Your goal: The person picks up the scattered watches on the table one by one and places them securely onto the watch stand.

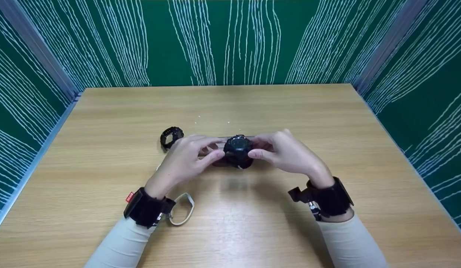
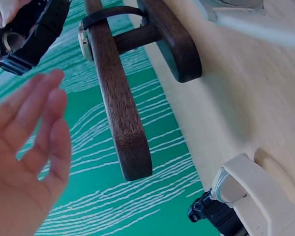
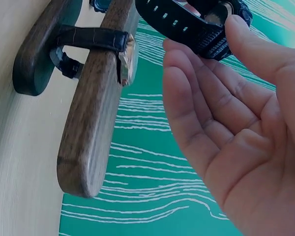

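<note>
A black digital watch (image 1: pixel 238 147) is held up in front of a dark wooden watch stand (image 2: pixel 115 98). My right hand (image 1: pixel 290 152) pinches the watch strap, thumb on one side and fingers on the other, as the right wrist view shows. On the other side, my left hand (image 1: pixel 186 158) has its thumb tip at the watch's edge. Its other fingers (image 2: pixel 56 101) are loosely extended and apart from the strap. A watch with a black leather strap (image 3: pixel 91 38) and gold-toned case is around the stand's bar. The right wrist view cuts off the black watch's top.
Left of the stand, another black watch (image 1: pixel 171 138) lies on the wooden table (image 1: pixel 290 108). A white watch (image 2: pixel 265 196) is near it, mostly hidden by the left hand in the head view. Nearer the left wrist lies a white strap loop (image 1: pixel 182 210). Green patterned panels (image 1: pixel 223 41) surround the table.
</note>
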Demonstrator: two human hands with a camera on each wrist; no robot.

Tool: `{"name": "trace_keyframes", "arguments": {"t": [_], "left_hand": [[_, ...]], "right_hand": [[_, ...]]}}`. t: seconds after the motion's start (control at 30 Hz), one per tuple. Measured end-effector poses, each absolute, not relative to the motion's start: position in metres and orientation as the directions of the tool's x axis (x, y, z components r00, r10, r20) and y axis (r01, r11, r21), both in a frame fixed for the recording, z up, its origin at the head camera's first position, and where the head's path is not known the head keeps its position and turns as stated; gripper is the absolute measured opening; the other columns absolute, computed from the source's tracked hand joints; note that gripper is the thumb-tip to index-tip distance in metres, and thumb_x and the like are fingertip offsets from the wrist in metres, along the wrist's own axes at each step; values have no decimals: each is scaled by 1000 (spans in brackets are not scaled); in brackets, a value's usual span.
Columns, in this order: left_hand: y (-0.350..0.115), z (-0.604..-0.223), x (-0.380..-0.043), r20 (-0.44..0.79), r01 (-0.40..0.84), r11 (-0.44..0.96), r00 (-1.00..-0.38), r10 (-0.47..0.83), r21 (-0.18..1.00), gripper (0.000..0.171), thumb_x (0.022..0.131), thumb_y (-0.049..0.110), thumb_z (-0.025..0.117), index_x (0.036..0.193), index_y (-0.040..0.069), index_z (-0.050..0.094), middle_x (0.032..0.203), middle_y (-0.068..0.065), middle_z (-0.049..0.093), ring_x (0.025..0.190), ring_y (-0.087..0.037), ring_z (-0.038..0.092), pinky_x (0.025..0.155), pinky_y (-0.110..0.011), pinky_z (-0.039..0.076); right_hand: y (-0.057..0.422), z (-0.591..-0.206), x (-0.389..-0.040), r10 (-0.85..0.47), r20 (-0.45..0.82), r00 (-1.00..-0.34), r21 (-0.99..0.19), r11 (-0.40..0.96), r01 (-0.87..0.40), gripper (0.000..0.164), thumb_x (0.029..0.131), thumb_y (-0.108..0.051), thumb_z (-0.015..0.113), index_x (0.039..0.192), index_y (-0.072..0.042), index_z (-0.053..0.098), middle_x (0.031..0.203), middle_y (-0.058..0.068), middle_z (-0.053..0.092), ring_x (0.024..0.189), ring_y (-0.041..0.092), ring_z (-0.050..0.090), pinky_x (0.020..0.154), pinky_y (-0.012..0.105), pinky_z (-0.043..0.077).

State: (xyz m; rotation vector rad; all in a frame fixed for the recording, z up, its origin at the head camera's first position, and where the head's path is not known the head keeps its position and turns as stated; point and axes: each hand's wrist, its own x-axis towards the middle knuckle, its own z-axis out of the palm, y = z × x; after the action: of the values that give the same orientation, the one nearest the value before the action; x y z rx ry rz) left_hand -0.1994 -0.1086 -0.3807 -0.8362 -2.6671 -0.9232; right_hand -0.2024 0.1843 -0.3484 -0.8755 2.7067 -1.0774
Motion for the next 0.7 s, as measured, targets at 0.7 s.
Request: {"name": "trace_keyframes", "arguments": {"t": [0.7], "left_hand": [[-129, -391, -215, 262, 222, 777, -962, 76, 589, 48, 104, 43, 68, 135, 7, 70, 126, -15, 72, 119, -34, 64, 104, -51, 49]], "right_hand": [[224, -341, -220, -338, 158, -928, -664, 659, -354, 35, 105, -35, 70, 126, -8, 75, 105, 4, 79, 88, 19, 71, 74, 28, 54]]}}
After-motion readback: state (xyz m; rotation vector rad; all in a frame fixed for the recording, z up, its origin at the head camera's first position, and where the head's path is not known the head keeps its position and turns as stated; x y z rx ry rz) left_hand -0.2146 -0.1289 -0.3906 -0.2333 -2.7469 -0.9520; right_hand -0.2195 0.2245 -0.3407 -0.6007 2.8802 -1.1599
